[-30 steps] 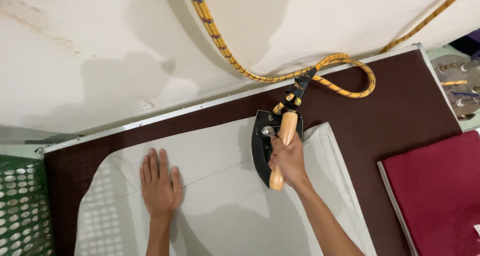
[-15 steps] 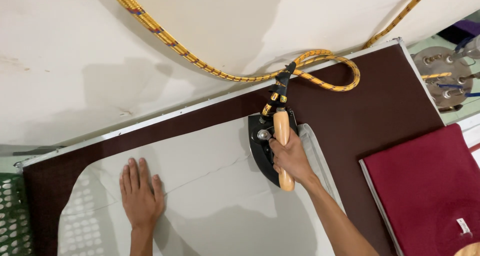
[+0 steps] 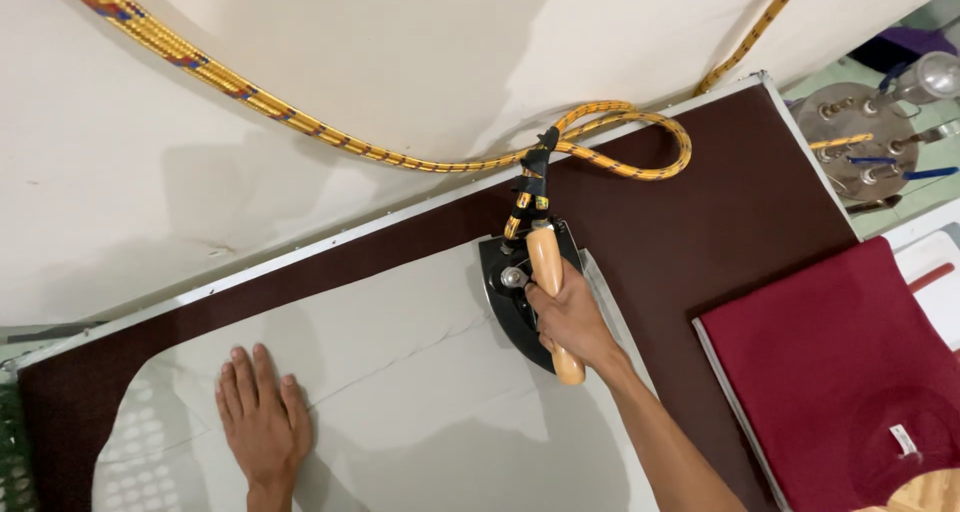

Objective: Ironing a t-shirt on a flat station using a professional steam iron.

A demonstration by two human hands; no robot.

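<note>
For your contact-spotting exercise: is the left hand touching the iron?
Apart. The head view shows the left hand flat on the pale cloth, with bare cloth between it and the iron.

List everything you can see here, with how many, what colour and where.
iron: one, black with a wooden handle, on the pale cloth near its right edge
cord: one, yellow braided, from top left looping to the iron
pale cloth: one, off-white, spread on the table
table: one, dark brown top
red cloth: one, dark red, folded, right side
metal fittings: several, silver, top right
left hand: flat on the pale cloth
right hand: gripping the iron's handle
</note>
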